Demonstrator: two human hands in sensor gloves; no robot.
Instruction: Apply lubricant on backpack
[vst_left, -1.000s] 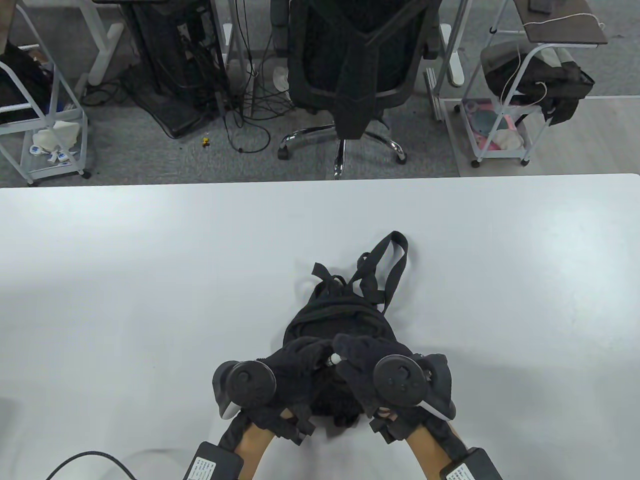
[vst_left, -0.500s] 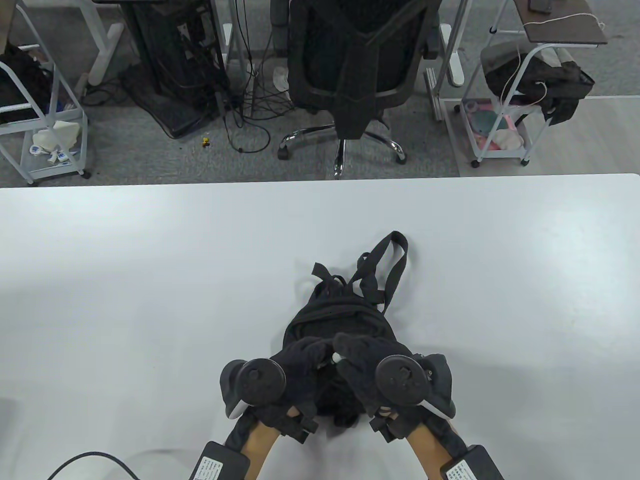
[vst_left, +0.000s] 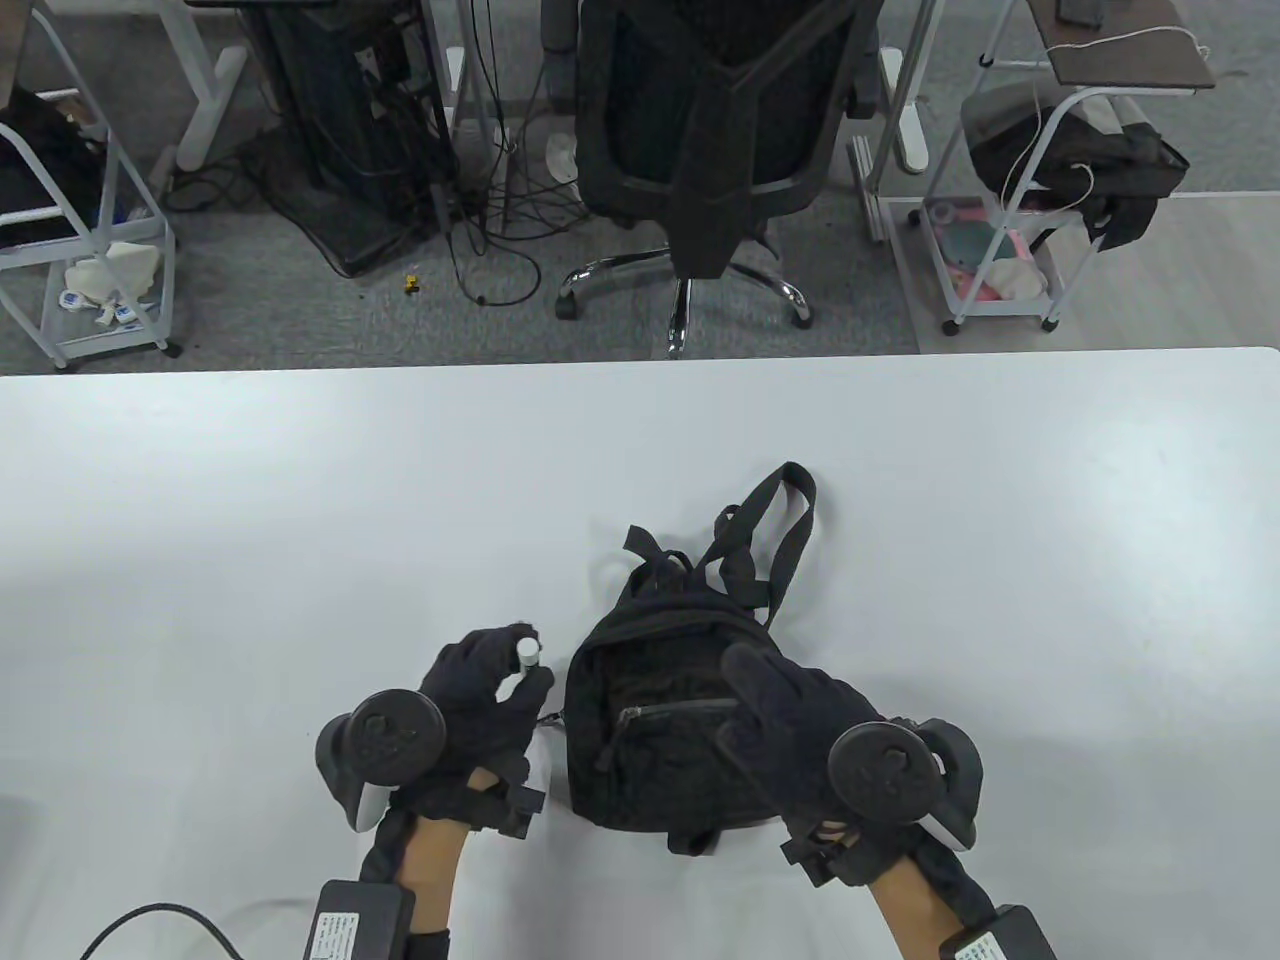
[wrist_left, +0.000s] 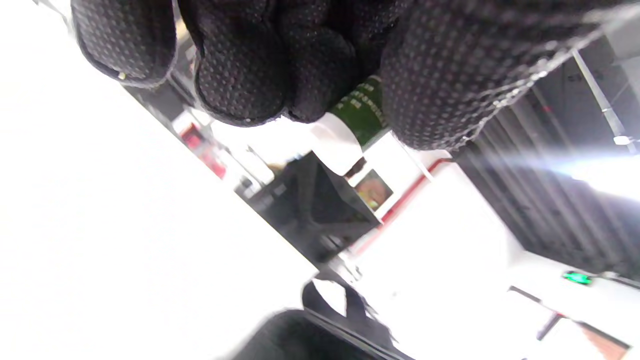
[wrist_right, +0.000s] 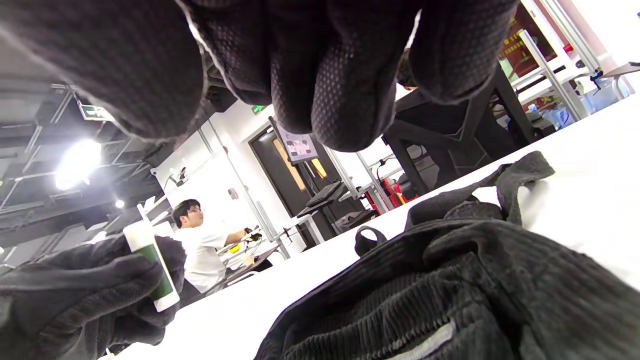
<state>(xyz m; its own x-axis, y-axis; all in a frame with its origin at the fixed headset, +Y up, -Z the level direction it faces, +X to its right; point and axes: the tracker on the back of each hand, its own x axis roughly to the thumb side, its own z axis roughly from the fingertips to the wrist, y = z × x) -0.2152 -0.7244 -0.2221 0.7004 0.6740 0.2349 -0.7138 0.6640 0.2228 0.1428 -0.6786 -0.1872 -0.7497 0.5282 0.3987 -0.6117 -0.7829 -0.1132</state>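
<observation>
A small black corduroy backpack (vst_left: 655, 720) lies on the white table (vst_left: 300, 500), straps pointing away from me, front pocket zip facing up; it also shows in the right wrist view (wrist_right: 425, 290). My left hand (vst_left: 485, 690) is just left of the backpack and grips a small lubricant tube (vst_left: 527, 648) with a white cap and green label, seen too in the left wrist view (wrist_left: 350, 125) and the right wrist view (wrist_right: 150, 265). My right hand (vst_left: 790, 715) hovers over the backpack's right side, empty, fingers loosely extended (wrist_right: 320, 95).
A black office chair (vst_left: 700, 150) stands beyond the table's far edge, with wire carts at far left (vst_left: 80, 260) and far right (vst_left: 1020, 220). A cable (vst_left: 170, 920) runs off the near left edge.
Both hands were together over the backpack's lower part. They have moved apart: the left hand went left with the tube, the right hand went right, uncovering the front pocket.
</observation>
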